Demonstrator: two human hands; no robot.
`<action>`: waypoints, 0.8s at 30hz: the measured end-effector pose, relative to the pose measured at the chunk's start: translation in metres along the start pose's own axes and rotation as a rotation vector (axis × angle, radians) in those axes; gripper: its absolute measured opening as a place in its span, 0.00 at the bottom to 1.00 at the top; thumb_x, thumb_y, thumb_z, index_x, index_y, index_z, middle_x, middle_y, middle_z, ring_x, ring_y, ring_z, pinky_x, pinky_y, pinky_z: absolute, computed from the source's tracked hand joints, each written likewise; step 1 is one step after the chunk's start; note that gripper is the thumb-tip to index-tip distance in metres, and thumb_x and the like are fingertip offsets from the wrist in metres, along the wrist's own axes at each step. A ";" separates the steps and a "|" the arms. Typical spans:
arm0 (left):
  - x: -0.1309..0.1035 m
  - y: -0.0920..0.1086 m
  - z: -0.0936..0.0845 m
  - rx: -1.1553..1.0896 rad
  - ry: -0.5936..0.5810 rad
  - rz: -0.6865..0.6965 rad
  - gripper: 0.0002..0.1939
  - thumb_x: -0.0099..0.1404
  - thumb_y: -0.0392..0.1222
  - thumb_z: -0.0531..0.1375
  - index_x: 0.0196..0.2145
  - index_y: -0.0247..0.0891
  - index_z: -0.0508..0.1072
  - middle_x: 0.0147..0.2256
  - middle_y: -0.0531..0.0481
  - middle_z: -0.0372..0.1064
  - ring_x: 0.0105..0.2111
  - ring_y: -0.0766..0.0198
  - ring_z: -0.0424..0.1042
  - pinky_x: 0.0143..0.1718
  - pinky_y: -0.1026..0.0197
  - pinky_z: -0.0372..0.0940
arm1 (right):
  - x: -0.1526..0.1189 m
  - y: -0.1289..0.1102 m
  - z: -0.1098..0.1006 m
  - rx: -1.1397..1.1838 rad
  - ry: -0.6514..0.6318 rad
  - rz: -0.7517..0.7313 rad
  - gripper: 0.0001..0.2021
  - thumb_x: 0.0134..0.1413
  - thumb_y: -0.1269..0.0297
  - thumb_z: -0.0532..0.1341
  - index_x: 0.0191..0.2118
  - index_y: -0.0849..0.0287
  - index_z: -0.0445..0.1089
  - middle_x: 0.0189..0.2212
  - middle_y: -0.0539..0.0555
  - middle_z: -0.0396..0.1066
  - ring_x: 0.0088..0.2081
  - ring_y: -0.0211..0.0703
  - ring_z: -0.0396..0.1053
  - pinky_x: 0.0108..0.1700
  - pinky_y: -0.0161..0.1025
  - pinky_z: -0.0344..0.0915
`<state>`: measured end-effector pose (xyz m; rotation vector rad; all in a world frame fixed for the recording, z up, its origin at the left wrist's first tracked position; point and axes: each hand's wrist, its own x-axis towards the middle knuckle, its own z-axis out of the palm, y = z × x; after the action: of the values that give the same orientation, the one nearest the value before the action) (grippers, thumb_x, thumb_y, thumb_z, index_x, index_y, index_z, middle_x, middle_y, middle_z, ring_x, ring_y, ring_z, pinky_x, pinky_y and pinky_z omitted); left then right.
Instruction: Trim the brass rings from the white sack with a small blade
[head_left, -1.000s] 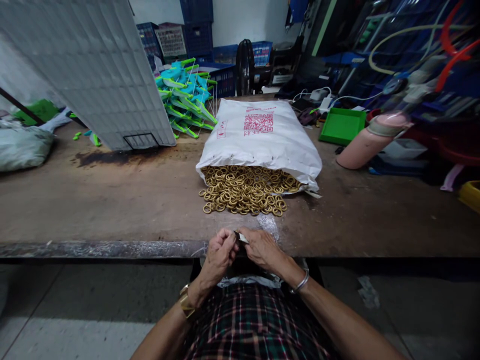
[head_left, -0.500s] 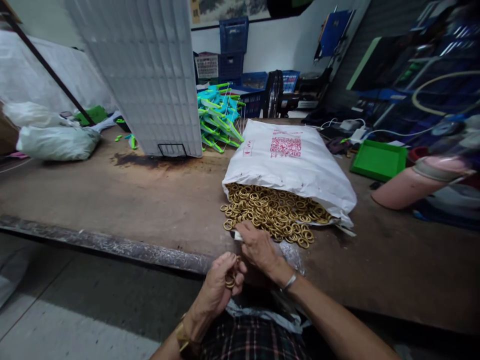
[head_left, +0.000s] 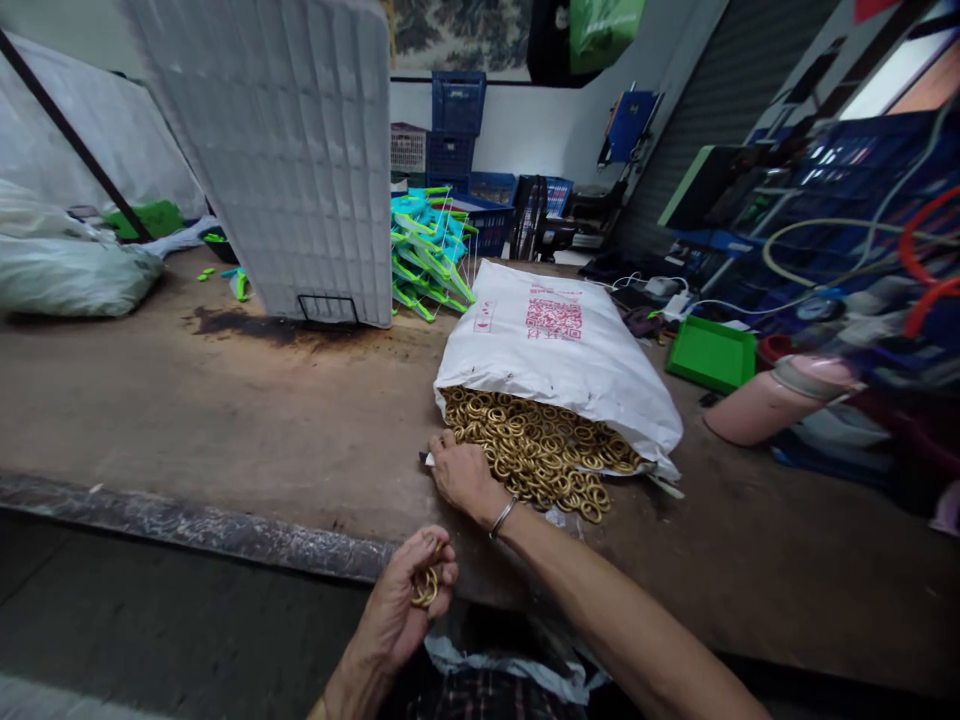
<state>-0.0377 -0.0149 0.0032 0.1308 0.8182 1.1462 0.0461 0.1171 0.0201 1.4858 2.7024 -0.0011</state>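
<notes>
Several brass-coloured rings point(head_left: 425, 588) are held in the curled fingers of my left hand point(head_left: 409, 595), just off the table's front edge. My right hand point(head_left: 463, 475) is over the table, its fingers closed round a small dark and white object point(head_left: 427, 459) that I cannot make out. The fingertips are at the left side of a heap of rings point(head_left: 525, 450). That heap spills from the mouth of a white sack point(head_left: 555, 350) with a red printed code on top. A metal bracelet is on my right wrist.
A white ribbed panel point(head_left: 300, 180) stands upright on the brown table point(head_left: 262, 400). Behind the sack lie green and blue plastic pieces point(head_left: 427, 255). Rightward are a green tray point(head_left: 711, 354) and a pink container point(head_left: 776, 400). A pale plastic bag point(head_left: 75, 275) lies far left.
My right hand has moved left along the edge of the ring heap, with the small object still in it. My left hand is farther from it, still holding rings. The view has shifted right.
</notes>
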 end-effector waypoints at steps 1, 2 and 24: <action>0.001 0.001 0.000 -0.016 0.002 -0.001 0.13 0.50 0.42 0.65 0.32 0.35 0.68 0.27 0.51 0.65 0.22 0.72 0.64 0.15 0.72 0.47 | -0.005 0.002 0.002 -0.009 0.005 0.002 0.15 0.59 0.65 0.44 0.48 0.60 0.59 0.44 0.62 0.63 0.34 0.43 0.70 0.32 0.37 0.64; 0.002 0.001 0.000 -0.028 0.003 -0.005 0.13 0.49 0.41 0.65 0.32 0.34 0.69 0.28 0.50 0.66 0.23 0.71 0.65 0.15 0.72 0.47 | -0.011 0.005 0.003 -0.017 0.004 -0.001 0.15 0.58 0.65 0.45 0.49 0.59 0.58 0.46 0.62 0.62 0.34 0.43 0.70 0.31 0.37 0.64; 0.000 0.000 0.005 0.007 0.058 0.004 0.10 0.49 0.36 0.65 0.30 0.33 0.69 0.31 0.47 0.68 0.26 0.68 0.68 0.14 0.74 0.50 | -0.083 0.047 -0.001 0.303 0.081 0.024 0.21 0.48 0.69 0.53 0.51 0.54 0.60 0.53 0.53 0.60 0.41 0.41 0.67 0.41 0.35 0.62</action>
<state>-0.0346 -0.0130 0.0070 0.1052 0.8736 1.1557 0.1300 0.0729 0.0262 1.6245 2.8486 -0.3737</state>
